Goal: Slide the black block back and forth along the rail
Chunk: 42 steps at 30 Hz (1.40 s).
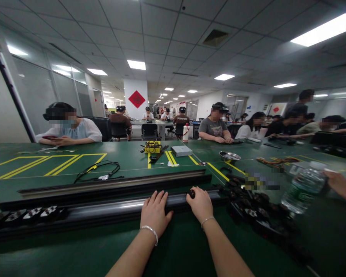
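A long dark rail with a shiny face (112, 207) lies across the table in front of me. My left hand (155, 213) rests on it palm down, fingers stretched over its far edge and thumb apart. My right hand (201, 204) is beside it on the right, its fingers curled around a small black round part (192, 193) at the rail. Several black pieces with pale metal faces (31, 213) sit in a row at the rail's left end. To the right of my hands lies a heap of black parts (256, 211).
Behind the rail lie another long dark rail (118, 182) and a black cable (98, 171). Farther back are a yellow box (152, 147), a grey box (181, 151) and a metal bowl (230, 156). At right, another person's hand (341, 186) is near a water bottle (304, 188).
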### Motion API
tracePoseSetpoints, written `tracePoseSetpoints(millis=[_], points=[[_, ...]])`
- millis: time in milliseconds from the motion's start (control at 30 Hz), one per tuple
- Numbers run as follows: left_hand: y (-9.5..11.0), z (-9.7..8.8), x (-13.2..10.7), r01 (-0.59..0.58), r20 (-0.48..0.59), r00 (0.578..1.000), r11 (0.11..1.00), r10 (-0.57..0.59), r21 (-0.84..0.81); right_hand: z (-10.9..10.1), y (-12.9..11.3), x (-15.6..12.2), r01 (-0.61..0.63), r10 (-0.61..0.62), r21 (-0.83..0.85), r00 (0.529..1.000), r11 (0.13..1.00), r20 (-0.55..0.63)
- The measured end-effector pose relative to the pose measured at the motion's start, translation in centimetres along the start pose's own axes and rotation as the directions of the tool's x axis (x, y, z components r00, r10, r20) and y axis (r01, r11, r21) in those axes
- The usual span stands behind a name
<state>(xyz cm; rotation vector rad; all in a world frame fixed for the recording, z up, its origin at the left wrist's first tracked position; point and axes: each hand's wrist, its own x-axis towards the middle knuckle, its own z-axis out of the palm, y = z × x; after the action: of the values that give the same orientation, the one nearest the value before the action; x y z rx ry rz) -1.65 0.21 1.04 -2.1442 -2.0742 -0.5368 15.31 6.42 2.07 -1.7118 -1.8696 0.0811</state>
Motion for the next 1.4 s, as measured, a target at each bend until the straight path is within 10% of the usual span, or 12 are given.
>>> tracePoseSetpoints(millis=[1400], points=[[-0.1, 0.2, 0.1, -0.004, -0.024, 1.000, 1.000, 0.004, -0.009, -0.4, 1.6, 0.0, -0.066, 0.064, -0.014, 0.994, 0.998, -0.087]])
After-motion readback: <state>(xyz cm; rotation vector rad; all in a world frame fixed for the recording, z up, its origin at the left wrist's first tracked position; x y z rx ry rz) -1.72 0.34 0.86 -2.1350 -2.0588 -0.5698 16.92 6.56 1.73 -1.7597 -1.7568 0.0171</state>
